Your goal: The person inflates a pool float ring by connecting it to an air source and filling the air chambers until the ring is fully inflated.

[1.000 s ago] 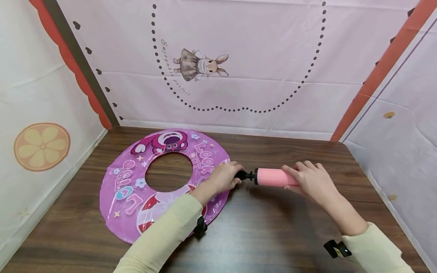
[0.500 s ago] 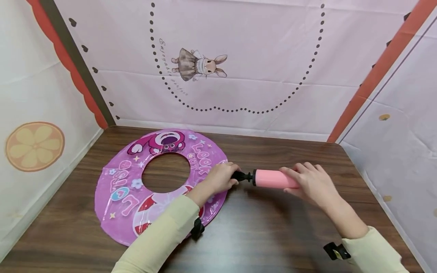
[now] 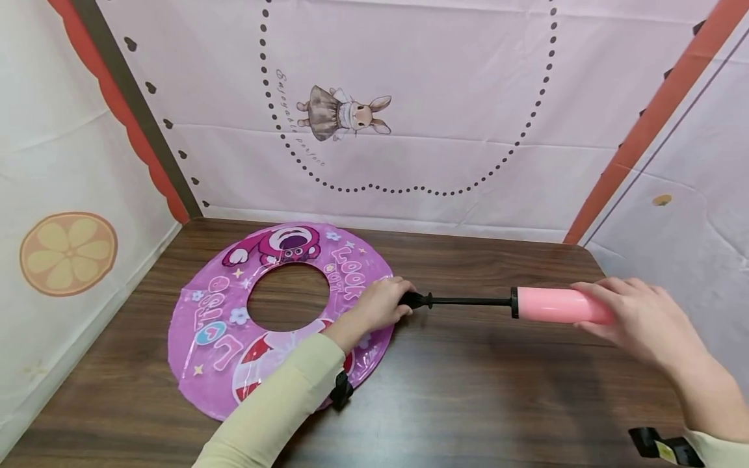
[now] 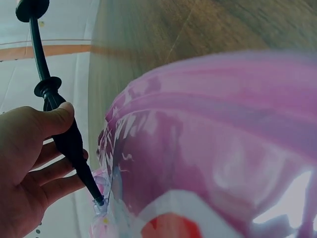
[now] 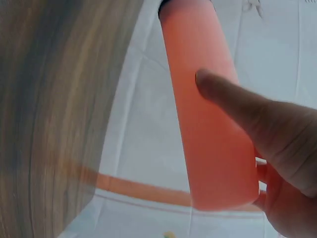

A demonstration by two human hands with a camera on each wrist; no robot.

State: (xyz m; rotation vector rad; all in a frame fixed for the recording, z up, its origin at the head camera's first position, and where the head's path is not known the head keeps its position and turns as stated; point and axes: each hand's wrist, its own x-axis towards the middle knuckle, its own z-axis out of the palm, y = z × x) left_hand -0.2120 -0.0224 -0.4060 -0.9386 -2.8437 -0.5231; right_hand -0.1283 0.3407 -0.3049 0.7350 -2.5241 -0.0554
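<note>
A purple inflatable swim ring (image 3: 205, 364) with printed pictures and letters lies at the table's left. At its right edge my left hand (image 3: 380, 305) pinches the black nozzle end of a hand pump (image 3: 562, 305). In the left wrist view the thumb and fingers hold this black nozzle (image 4: 69, 141), its thin tip at a clear valve (image 4: 100, 207) on the ring. Whether the tip is fully in the valve, I cannot tell. My right hand (image 3: 643, 322) grips the pump's pink barrel (image 5: 208, 124) near its far end. A long black rod (image 3: 471, 301) shows between nozzle and barrel.
The dark wood-grain table (image 3: 468, 403) meets a pink printed cloth wall (image 3: 445, 97) at the back. White cloth walls stand at left and right. Both wrists wear small black devices, such as the left device (image 3: 341, 390).
My right hand has moved to the right with the pink barrel, and the black rod now shows at length. The left hand and the swim ring have hardly moved.
</note>
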